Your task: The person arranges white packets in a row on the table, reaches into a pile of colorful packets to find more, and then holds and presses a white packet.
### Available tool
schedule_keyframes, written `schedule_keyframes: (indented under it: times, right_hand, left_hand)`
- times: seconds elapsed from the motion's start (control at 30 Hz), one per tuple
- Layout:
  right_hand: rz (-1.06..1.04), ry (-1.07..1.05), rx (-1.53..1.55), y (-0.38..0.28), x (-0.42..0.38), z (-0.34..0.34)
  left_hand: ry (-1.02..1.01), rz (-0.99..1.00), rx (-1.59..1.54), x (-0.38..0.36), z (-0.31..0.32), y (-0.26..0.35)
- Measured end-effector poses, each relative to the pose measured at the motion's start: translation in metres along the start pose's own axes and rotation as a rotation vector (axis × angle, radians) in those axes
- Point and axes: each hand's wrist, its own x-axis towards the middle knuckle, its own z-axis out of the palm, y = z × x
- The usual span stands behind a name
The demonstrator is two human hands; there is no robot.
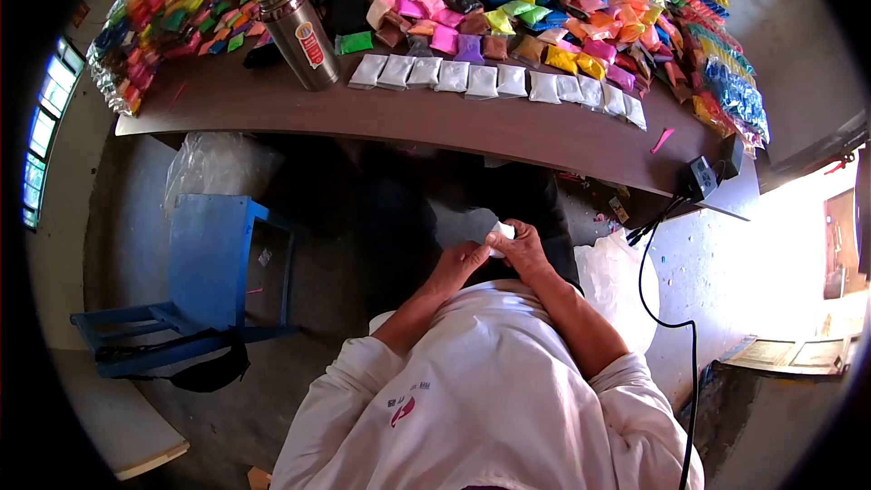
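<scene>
Low in front of my body, both hands meet around a small white packet (502, 232). My left hand (461, 263) pinches its left side, where a clear, filmy part of the bag (463, 225) stretches out to the left. From the right, my right hand (526, 249) grips the white part with thumb and fingers. Beyond my hands, a row of several flat white packets (451, 76) lies along the near part of the brown table (408, 118). Behind that row is a large heap of small coloured packets (535, 9).
A steel flask (299, 34) stands on the table at the left. A blue chair (207, 259) is at my left. Black adapters (701, 178) sit at the table's right corner, with a cable (693, 372) hanging down. A clear plastic bag (617, 286) is right of my legs.
</scene>
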Motion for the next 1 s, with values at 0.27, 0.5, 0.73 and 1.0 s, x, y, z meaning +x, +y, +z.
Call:
schedule_keyframes:
  times: [0.27, 0.5, 0.73, 1.0]
  right_hand:
    - [0.061, -0.104, -0.079, -0.014, -0.008, -0.003]
    - [0.079, -0.071, -0.237, -0.028, -0.015, 0.006]
    - [-0.73, 0.506, -0.622, -0.046, -0.003, -0.006]
    - [-0.743, 1.3, -1.036, -0.152, 0.025, -0.156]
  left_hand:
    - [0.05, -0.165, -0.21, 0.001, -0.008, -0.021]
    - [-0.011, -0.051, -0.174, -0.003, -0.002, -0.001]
    - [-0.009, -0.006, -0.102, -0.005, 0.007, 0.006]
    - [0.051, 0.068, -0.06, 0.001, 0.011, 0.017]
